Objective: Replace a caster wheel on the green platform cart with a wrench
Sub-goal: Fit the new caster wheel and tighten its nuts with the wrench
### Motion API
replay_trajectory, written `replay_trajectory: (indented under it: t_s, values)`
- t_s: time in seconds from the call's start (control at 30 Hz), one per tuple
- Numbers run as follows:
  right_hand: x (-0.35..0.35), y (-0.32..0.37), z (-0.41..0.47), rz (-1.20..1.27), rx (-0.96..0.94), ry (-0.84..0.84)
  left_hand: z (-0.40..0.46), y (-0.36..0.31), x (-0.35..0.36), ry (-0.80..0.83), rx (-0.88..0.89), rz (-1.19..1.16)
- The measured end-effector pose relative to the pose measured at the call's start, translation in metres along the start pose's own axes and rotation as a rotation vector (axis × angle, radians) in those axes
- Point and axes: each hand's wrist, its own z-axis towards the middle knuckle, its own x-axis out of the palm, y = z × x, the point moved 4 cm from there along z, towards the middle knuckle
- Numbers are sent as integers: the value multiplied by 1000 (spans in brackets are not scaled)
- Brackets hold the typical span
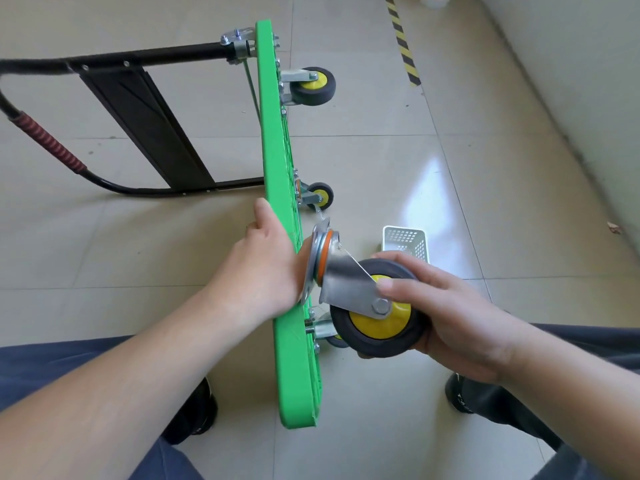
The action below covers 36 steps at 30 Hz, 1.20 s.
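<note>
The green platform cart (273, 140) stands on its side edge on the floor, its underside facing right. My left hand (266, 261) grips the cart's upper edge, fingers wrapped over to the underside. My right hand (440, 313) holds a loose caster wheel (374, 313), grey tyre with a yellow hub, by the tyre. Its metal mounting plate (313, 261) is close against the cart's underside beside my left hand. Two more casters (313, 85) (320, 195) sit on the underside farther away, and another (327, 332) shows below the held one. No wrench is in view.
The black folding handle (138, 112) with a red grip lies on the floor to the left. A small white perforated basket (405, 240) stands on the tiles right of the cart. A wall runs along the right, with yellow-black floor tape (403, 43) beyond. My knees and shoes frame the bottom.
</note>
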Motion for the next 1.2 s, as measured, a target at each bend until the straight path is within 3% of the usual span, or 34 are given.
replay_trajectory:
  t_s: [0.2,0.47,0.77,1.2]
  values:
    - [4,-1,4,-174,-69,-13,2,3,2,-29,-28,-11]
    - [-44,23,24,-598,-154,-124,8,6,5,-70,-34,8]
    - [-62,31,54,-1012,-206,-13,12,13,5,-79,-21,-26]
    - [-44,1,65,-980,-339,39,9,12,4,-77,-40,-37]
